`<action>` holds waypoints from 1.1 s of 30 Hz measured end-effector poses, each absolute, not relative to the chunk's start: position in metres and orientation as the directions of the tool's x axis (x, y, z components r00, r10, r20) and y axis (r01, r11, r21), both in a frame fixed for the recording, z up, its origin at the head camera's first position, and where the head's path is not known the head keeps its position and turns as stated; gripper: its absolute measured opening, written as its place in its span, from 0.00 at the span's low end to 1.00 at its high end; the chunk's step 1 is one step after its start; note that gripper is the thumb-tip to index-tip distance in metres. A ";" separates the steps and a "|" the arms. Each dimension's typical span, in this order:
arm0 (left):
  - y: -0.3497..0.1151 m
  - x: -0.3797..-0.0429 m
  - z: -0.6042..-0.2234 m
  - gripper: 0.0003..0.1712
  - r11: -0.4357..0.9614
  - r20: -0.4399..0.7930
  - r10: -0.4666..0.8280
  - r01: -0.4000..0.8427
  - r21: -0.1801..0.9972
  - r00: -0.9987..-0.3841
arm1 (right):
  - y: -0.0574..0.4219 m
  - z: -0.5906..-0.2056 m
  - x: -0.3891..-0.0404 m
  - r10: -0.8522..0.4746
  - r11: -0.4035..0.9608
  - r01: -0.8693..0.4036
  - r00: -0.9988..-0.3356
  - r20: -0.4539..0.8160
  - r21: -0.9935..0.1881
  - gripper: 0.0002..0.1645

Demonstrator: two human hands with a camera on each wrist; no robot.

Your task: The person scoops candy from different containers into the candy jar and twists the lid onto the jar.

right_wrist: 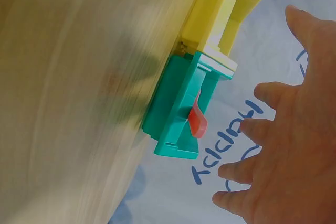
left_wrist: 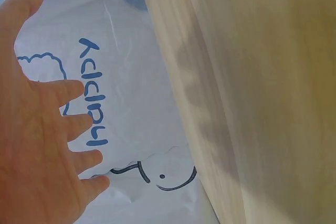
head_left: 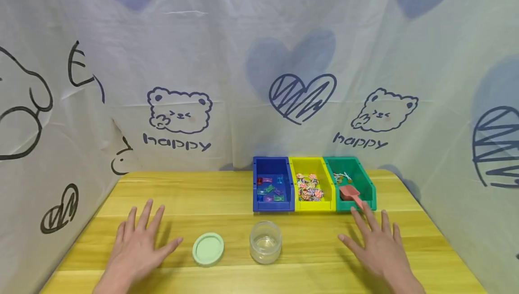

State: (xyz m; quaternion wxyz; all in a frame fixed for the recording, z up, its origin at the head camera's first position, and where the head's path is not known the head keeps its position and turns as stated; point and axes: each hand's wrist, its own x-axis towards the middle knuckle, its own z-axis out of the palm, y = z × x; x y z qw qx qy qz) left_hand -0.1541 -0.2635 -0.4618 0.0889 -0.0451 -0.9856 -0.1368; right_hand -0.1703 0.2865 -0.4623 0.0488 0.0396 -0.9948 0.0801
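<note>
Wood-grain desk (head_left: 182,195), pale cloth (head_left: 231,37) of hearts and bears behind it, and both grips, left hand (head_left: 138,246) and right hand (head_left: 380,249), are released, fingers spread, with green lid (head_left: 208,249) and clear jar (head_left: 265,245) on the desk between them! Only the head view catches lid, jar and the colourful pieces (head_left: 269,188) inside the blue bin (head_left: 273,206); the right wrist view has the pink scoop (right_wrist: 197,121) jutting over the green bin's (right_wrist: 169,95) front.

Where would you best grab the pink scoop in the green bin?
Probably take the pink scoop by its handle, from the front, with the nearby right hand: the handle pokes over the front wall of the green bin toward the person, while the scoop's bowl lies inside.
</note>
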 end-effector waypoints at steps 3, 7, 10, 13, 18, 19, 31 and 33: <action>-0.262 -0.156 -0.460 0.60 0.957 0.212 0.066 0.122 0.264 -0.975 | 0.288 -0.461 -0.172 -0.067 0.982 -0.085 -0.992 0.108 -0.168 0.57; -0.260 -0.157 -0.457 0.59 0.951 0.247 0.067 0.137 0.278 -0.967 | 0.290 -0.458 -0.175 -0.068 0.979 -0.089 -0.990 0.120 -0.182 0.57; -0.258 -0.157 -0.455 0.58 0.946 0.265 0.067 0.146 0.290 -0.962 | 0.291 -0.456 -0.176 -0.074 0.978 -0.099 -0.988 0.137 -0.182 0.57; -0.257 -0.157 -0.452 0.56 0.943 0.275 0.067 0.151 0.297 -0.959 | 0.291 -0.454 -0.178 -0.071 0.975 -0.102 -0.985 0.156 -0.198 0.54; -0.252 -0.162 -0.447 0.51 0.930 0.340 0.075 0.189 0.316 -0.938 | 0.291 -0.452 -0.183 -0.051 0.958 -0.112 -0.972 0.229 -0.264 0.51; -0.250 -0.164 -0.446 0.50 0.924 0.364 0.081 0.206 0.321 -0.928 | 0.292 -0.452 -0.185 -0.045 0.952 -0.118 -0.967 0.250 -0.284 0.50; -0.212 -0.205 -0.433 0.33 0.838 0.617 0.090 0.394 0.377 -0.782 | 0.302 -0.460 -0.207 -0.011 0.887 -0.233 -0.874 0.487 -0.399 0.35; -0.202 -0.212 -0.436 0.32 0.818 0.630 0.085 0.415 0.398 -0.772 | 0.305 -0.462 -0.211 -0.008 0.882 -0.240 -0.868 0.497 -0.405 0.34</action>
